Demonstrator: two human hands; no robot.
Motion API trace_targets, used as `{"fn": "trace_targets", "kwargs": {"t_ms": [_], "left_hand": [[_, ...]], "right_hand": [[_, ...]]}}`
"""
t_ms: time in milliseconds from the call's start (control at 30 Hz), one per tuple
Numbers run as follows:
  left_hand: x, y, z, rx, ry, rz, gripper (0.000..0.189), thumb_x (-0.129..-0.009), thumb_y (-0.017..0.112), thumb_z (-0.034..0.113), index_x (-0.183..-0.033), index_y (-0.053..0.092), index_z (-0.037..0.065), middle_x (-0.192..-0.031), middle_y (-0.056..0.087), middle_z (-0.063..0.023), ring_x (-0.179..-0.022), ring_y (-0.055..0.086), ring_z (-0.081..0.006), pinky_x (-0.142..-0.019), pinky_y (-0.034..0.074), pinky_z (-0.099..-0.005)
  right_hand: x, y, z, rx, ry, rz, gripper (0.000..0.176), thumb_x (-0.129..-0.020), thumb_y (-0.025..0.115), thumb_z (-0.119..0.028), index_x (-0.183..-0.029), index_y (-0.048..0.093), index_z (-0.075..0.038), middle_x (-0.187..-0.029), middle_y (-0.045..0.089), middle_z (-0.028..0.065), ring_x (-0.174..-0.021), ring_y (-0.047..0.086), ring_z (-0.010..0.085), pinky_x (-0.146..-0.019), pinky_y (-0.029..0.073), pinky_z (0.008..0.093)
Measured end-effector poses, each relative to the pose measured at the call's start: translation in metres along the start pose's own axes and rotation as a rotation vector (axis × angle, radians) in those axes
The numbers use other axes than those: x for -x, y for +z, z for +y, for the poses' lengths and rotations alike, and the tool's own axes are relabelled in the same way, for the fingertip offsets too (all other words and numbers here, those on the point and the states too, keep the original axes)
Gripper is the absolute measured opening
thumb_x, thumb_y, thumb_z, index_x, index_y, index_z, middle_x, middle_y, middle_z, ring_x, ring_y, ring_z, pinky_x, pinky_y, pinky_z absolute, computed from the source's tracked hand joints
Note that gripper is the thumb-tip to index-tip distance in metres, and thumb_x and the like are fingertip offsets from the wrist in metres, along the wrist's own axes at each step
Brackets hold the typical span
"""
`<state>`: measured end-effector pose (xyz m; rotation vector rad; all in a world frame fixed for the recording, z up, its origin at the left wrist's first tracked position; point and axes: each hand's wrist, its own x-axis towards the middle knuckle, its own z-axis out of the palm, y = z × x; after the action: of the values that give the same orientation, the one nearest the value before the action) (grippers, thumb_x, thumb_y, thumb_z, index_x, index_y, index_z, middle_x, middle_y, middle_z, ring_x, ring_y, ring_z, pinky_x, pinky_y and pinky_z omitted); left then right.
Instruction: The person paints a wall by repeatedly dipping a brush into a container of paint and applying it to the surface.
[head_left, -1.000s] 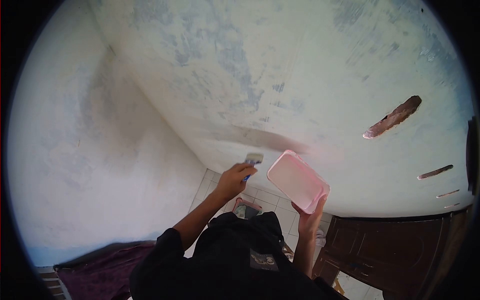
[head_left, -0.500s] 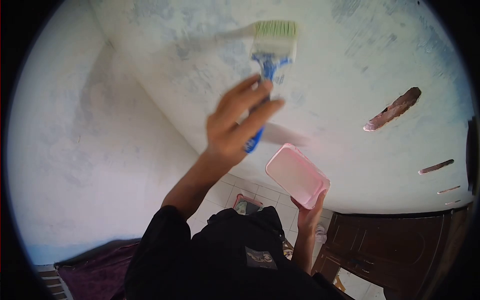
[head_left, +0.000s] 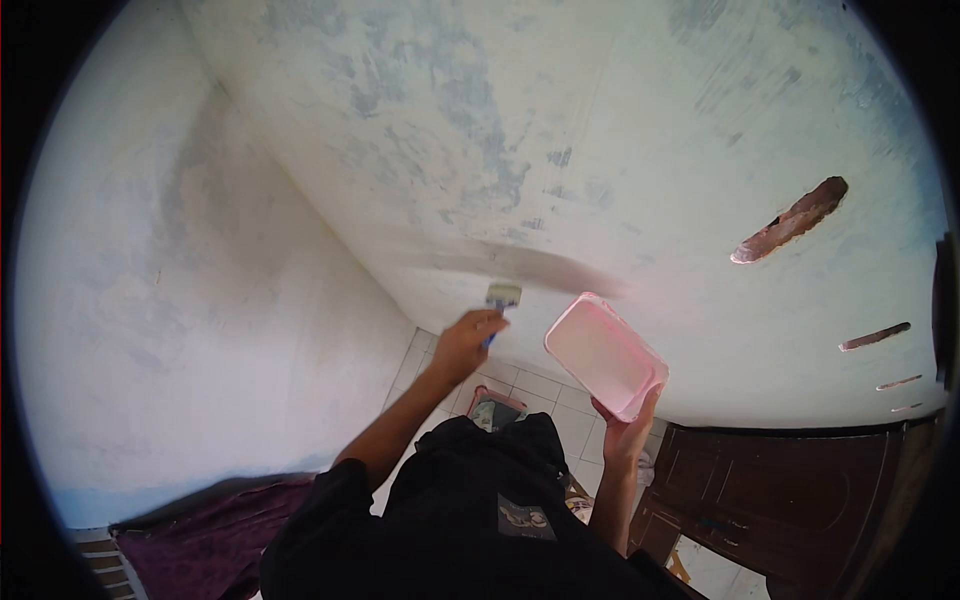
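Observation:
My left hand is closed around the blue handle of a wide paintbrush, bristles pointing up, low in front of the patchy wall. Some motion blur softens the hand and brush. To its right, my right hand grips the lower end of a pink rectangular tub from underneath. The tub is tilted so its inside faces me, and a pale, whitish layer like paint covers its bottom. A gap separates the brush from the tub.
Slanted gouges cut into the wall on the right. Dark wooden furniture stands at lower right, and purple cloth lies at lower left. A pink-edged dustpan-like object sits on the tiled floor.
My left hand has brought the paintbrush down from high on the wall to beside the tub's level. The tub has shifted slightly right and stays in my right hand.

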<state>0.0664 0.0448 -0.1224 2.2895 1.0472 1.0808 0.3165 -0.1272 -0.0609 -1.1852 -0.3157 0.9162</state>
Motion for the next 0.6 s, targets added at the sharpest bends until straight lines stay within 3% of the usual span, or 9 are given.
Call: {"fn": "trace_targets", "kwargs": {"t_ms": [233,300,333,433,600], "left_hand": [[-0.130,-0.166,0.109,-0.106,0.288,0.281,0.045,-0.070,0.065,-0.020,-0.106,0.075,0.006,-0.117,0.073,-0.0135,-0.109,0.071,-0.0331,-0.089,0.061,-0.0395],[-0.141,-0.180,0.122,-0.140,0.440,0.529,0.045,-0.070,0.065,-0.022,-0.106,0.077,0.003,-0.118,0.072,-0.0159,-0.112,0.071,-0.0352,-0.092,0.062,-0.0398],[-0.146,-0.182,0.125,-0.157,0.520,0.652,0.045,-0.071,0.065,-0.023,-0.106,0.077,0.002,-0.118,0.072,-0.0171,-0.113,0.071,-0.0363,-0.093,0.062,-0.0399],[-0.144,-0.161,0.102,-0.195,0.639,0.779,0.042,-0.073,0.064,-0.025,-0.106,0.078,-0.001,-0.120,0.070,-0.0200,-0.114,0.070,-0.0388,-0.096,0.063,-0.0414],[-0.056,-0.037,0.001,-0.224,0.466,0.427,0.029,-0.081,0.073,-0.008,-0.108,0.080,0.003,-0.127,0.070,-0.0147,-0.122,0.067,-0.0388,-0.095,0.064,-0.0413]], "right_hand": [[-0.002,0.012,0.006,-0.007,0.034,-0.047,0.067,-0.108,0.037,-0.063,-0.153,0.042,-0.013,-0.139,0.061,0.0092,-0.113,0.069,0.0233,-0.081,0.063,0.0407],[0.000,0.015,0.007,0.002,0.048,-0.065,0.067,-0.108,0.037,-0.063,-0.153,0.042,-0.013,-0.139,0.060,0.0090,-0.114,0.068,0.0230,-0.082,0.063,0.0410],[0.000,0.015,0.008,-0.001,0.053,-0.073,0.067,-0.108,0.037,-0.063,-0.153,0.041,-0.013,-0.139,0.060,0.0089,-0.114,0.068,0.0230,-0.082,0.062,0.0410],[0.001,0.015,0.010,-0.010,0.053,-0.084,0.068,-0.108,0.037,-0.063,-0.154,0.041,-0.013,-0.140,0.060,0.0088,-0.115,0.068,0.0228,-0.083,0.062,0.0409],[0.004,0.014,0.012,0.000,0.045,-0.068,0.069,-0.108,0.037,-0.064,-0.154,0.041,-0.013,-0.141,0.060,0.0091,-0.116,0.067,0.0230,-0.083,0.062,0.0405]]}}
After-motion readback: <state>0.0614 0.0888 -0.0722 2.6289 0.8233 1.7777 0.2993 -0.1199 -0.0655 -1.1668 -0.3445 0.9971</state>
